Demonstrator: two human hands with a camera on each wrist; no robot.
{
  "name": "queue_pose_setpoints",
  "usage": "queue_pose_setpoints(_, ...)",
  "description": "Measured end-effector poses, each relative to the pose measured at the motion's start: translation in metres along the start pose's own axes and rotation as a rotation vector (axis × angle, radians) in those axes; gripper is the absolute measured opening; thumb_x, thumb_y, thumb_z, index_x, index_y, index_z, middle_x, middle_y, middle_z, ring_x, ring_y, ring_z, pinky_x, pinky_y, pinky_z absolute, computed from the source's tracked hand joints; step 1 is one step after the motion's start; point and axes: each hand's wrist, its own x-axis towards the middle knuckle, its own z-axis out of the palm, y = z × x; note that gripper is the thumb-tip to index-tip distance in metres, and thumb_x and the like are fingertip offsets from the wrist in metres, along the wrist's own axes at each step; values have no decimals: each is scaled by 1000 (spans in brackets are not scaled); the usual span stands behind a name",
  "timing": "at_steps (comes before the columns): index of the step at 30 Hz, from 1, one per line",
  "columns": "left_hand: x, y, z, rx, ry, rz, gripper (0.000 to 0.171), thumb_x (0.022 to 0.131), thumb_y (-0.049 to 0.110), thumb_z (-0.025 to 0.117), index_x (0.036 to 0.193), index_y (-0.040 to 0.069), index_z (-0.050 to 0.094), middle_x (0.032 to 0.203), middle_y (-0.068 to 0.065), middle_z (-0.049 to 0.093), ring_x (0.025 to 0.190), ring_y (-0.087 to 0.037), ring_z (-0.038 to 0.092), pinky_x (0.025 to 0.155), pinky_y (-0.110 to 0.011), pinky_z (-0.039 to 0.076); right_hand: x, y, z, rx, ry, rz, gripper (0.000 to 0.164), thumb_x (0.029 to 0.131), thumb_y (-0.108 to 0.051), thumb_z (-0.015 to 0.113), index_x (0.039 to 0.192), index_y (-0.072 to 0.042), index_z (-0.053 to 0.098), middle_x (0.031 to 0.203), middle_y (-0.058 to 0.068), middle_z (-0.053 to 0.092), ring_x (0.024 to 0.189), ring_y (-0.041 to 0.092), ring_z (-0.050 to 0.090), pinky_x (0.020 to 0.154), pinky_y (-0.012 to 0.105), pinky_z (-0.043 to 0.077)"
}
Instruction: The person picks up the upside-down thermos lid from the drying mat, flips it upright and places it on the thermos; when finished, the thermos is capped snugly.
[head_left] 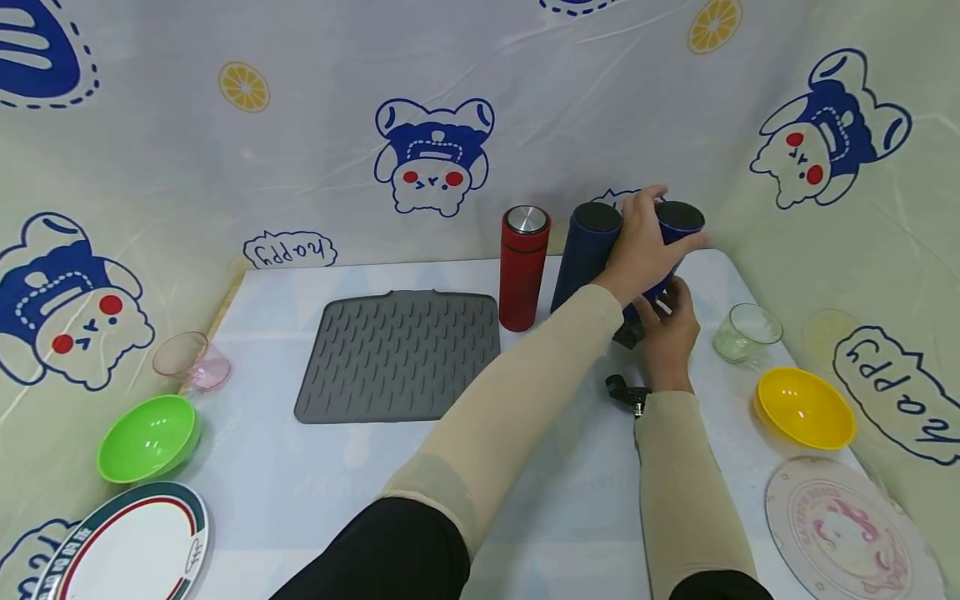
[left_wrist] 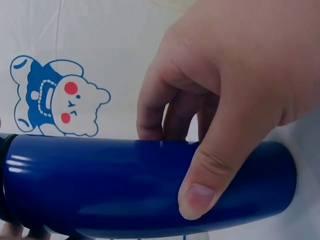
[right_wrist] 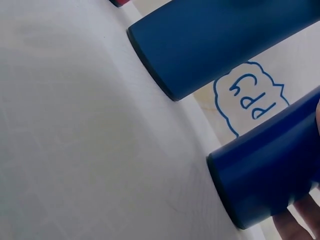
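Between both hands stands a blue thermos bottle with a dark top, at the back right of the table. My left hand grips its upper part from the left, thumb at the front and fingers behind. My right hand holds it lower down, thumb and fingers round the body, as the left wrist view shows on the bottle. In the right wrist view the base of the bottle is near the tabletop; contact is unclear. A darker blue thermos bottle stands just left of it.
A red thermos bottle stands beside a grey ribbed mat. On the right are a clear glass, yellow bowl and pink-patterned plate. On the left lie a pink glass, green bowl and rimmed plate.
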Motion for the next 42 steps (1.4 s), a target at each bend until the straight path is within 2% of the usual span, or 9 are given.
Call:
queue_pose_setpoints(4,0,0,-2,-67,-34,26,75,85,32,69,143,29,22,136,10,28,109,4,39,84,-11,37,1,0,0,-23,19,-30,49,87,-27,69,131,-28,50,130,-4,52,116,12,49,96,33,40)
queue_pose_setpoints(12,-2,0,1,-2,31,-18,87,72,48,77,140,29,26,135,9,24,103,1,43,82,-10,39,1,1,0,-12,18,11,49,87,-25,68,132,-27,50,131,-4,51,115,12,49,96,30,40)
queue_pose_setpoints(16,-3,-1,2,-15,-20,22,77,83,38,70,143,27,23,138,11,24,106,2,42,82,-11,38,1,2,-1,-40,30,-12,46,88,-25,68,131,-28,50,130,-4,52,115,11,50,96,31,40)
queue_pose_setpoints(19,-3,-1,2,-22,-50,39,82,83,38,69,146,28,17,141,11,23,112,3,38,86,-12,37,1,2,-1,-54,38,-25,46,88,-25,68,131,-29,51,129,-4,53,114,11,50,95,32,41)
queue_pose_setpoints(24,-4,-2,4,55,28,2,96,70,51,77,144,27,20,137,10,27,114,3,35,88,-11,36,0,4,0,-23,9,12,49,87,-26,68,133,-29,49,132,-4,51,116,12,49,96,32,40)
queue_pose_setpoints(27,-4,-3,4,42,53,-13,90,73,48,76,143,26,25,132,12,33,111,5,38,86,-10,37,-1,2,0,-19,10,1,50,87,-25,69,133,-27,49,132,-3,50,116,13,49,96,33,40)
queue_pose_setpoints(33,-5,-2,5,-34,-51,31,87,83,37,70,147,30,12,140,13,26,117,6,34,89,-12,34,-1,-4,-2,-29,23,-34,50,89,-24,67,134,-29,48,131,-3,52,115,13,50,96,33,40)
queue_pose_setpoints(38,-7,-4,7,-5,41,-19,100,72,46,77,145,32,10,140,9,20,113,1,38,89,-13,37,-1,-4,-1,-50,-4,-14,51,89,-28,67,135,-31,47,129,-4,52,115,11,50,95,31,40)
queue_pose_setpoints(42,-9,-4,7,-21,86,-16,92,73,46,77,143,26,20,137,10,26,108,1,43,86,-11,38,0,-1,-1,-59,8,-21,46,89,-27,66,132,-29,49,129,-5,52,115,10,50,95,31,40)
